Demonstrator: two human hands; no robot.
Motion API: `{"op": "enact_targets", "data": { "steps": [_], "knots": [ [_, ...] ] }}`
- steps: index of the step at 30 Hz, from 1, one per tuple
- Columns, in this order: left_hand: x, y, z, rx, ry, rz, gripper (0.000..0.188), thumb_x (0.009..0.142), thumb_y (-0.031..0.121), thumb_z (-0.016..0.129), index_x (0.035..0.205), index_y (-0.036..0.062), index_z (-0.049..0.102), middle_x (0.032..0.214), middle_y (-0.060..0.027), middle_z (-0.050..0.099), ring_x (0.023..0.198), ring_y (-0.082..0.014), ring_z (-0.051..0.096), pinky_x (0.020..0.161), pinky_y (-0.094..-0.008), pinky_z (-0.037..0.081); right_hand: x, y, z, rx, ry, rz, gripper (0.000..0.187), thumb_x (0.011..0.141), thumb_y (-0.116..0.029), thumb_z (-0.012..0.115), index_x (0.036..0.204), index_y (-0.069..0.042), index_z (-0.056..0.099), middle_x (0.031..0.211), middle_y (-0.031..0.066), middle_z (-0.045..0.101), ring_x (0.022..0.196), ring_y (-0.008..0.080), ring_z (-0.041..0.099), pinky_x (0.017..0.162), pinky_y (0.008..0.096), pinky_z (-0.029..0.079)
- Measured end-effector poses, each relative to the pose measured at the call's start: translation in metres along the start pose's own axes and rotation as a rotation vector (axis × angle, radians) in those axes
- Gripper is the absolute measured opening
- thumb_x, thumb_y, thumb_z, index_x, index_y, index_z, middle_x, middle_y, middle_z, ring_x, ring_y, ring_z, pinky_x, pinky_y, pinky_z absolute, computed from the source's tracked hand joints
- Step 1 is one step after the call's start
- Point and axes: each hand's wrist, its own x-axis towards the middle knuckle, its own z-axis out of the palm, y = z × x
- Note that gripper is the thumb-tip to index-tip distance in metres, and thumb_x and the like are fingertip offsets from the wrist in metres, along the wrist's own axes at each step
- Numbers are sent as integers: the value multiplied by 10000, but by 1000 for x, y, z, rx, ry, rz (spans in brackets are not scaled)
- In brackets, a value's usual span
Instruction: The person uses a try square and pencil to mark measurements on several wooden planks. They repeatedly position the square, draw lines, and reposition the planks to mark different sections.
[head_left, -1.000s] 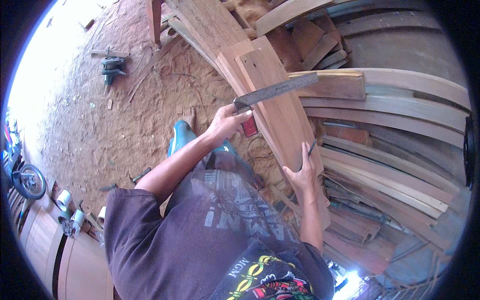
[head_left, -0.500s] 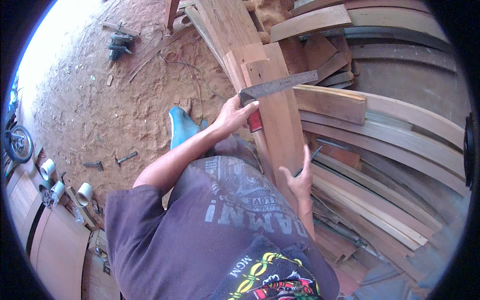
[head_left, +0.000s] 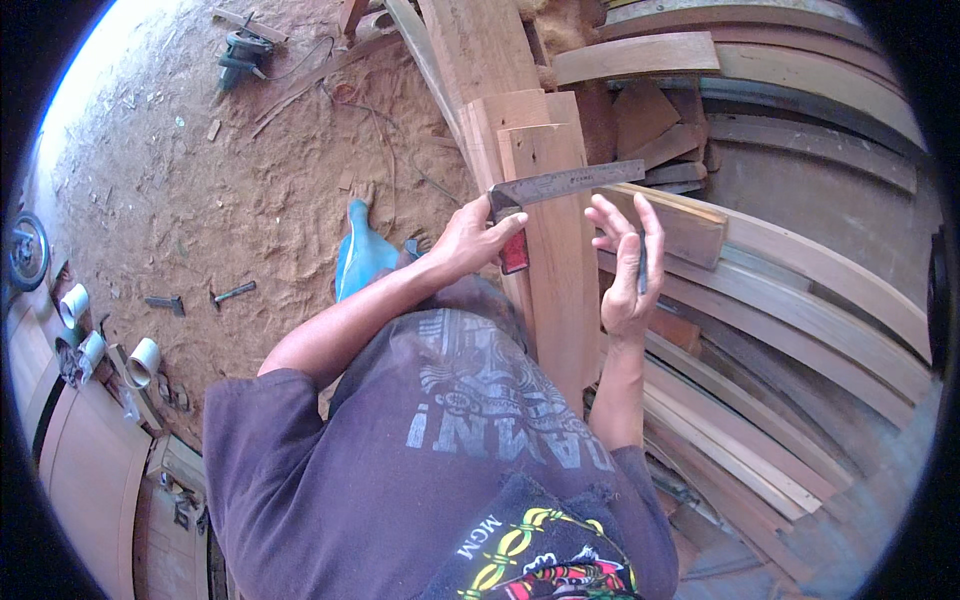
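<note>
My left hand (head_left: pixel 468 242) is closed on the red handle of a try square (head_left: pixel 580 181). Its metal blade lies across a long wooden board (head_left: pixel 562 310) and sticks out past the board's right edge. A shorter piece of wood (head_left: pixel 533 152) rests on the board just beyond the blade. To the right of the board, my right hand (head_left: pixel 630 290) is raised with its fingers partly spread. A slim dark pencil (head_left: pixel 642 265) is tucked between those fingers, and part of it is hidden.
Stacked planks (head_left: pixel 800 265) fill the right side. On the sandy, sawdust-covered floor lie a hammer (head_left: pixel 235 293), another dark tool head (head_left: pixel 165 304) and a green power tool (head_left: pixel 243 58) with its cord. White cups (head_left: pixel 145 355) and a wheel (head_left: pixel 28 248) stand at the far left.
My right hand has risen away from my body to near the blade's outer end, with the pencil in it. My left hand still grips the square; the view has shifted slightly.
</note>
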Motion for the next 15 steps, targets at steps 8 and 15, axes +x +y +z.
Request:
{"op": "enact_targets", "data": {
  "steps": [8, 15],
  "knots": [
    [-3, 0, 0, 22, 18, 23, 438, 1021, 336, 686, 1307, 9, 626, 950, -104, 728, 746, -158, 705, 642, -353, 604, 30, 4, 13, -23, 42, -113, 763, 1066, -622, 424, 1419, 37, 578, 1080, 101, 717, 897, 162, 707, 786, 302, 592],
    [-3, 4, -1, 24, -14, -60, 431, 1038, 330, 675, 1342, 30, 622, 998, -53, 716, 784, -117, 663, 644, -305, 565, 39, 4, 25, 126, 39, -31, 305, 1075, -241, 636, 1225, 15, 704, 995, 49, 700, 879, 116, 667, 752, 251, 544]
  ]
}}
